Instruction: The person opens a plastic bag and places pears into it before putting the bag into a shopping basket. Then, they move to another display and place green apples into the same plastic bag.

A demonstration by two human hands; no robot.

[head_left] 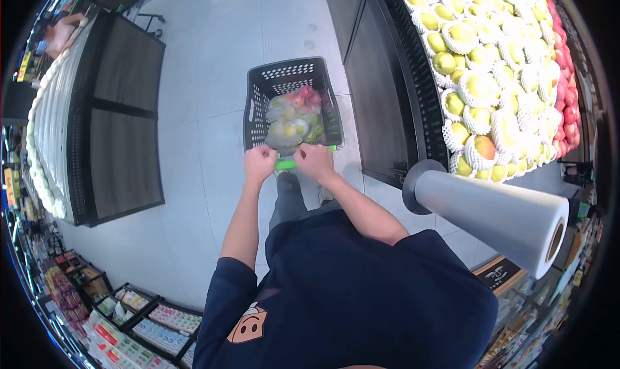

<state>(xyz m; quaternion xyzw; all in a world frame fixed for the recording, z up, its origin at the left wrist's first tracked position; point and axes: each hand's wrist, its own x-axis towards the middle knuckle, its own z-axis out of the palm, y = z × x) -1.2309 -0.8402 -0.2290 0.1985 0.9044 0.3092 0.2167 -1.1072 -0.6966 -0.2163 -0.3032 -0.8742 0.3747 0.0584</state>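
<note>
A dark grey shopping basket [296, 65] with perforated walls is in front of my legs, at the middle of the view. My left hand [260, 163] is closed round the left part of its bright green handle [285, 165]. On the right part of the same handle, the fingers of my right hand [314, 161] are wrapped shut. Inside the basket lie clear plastic bags of produce [284, 131], yellowish-green pieces nearer me and a bag of red ones [306, 99] behind. The bags blur what they contain.
To the right, a black stand holds pears in white foam nets [478, 88], with red fruit [568, 104] beyond. A large plastic bag roll [484, 207] juts out near my right elbow. A dark display case [126, 123] stands left; another person [62, 33] is behind it. Shelves [152, 327] stand lower left.
</note>
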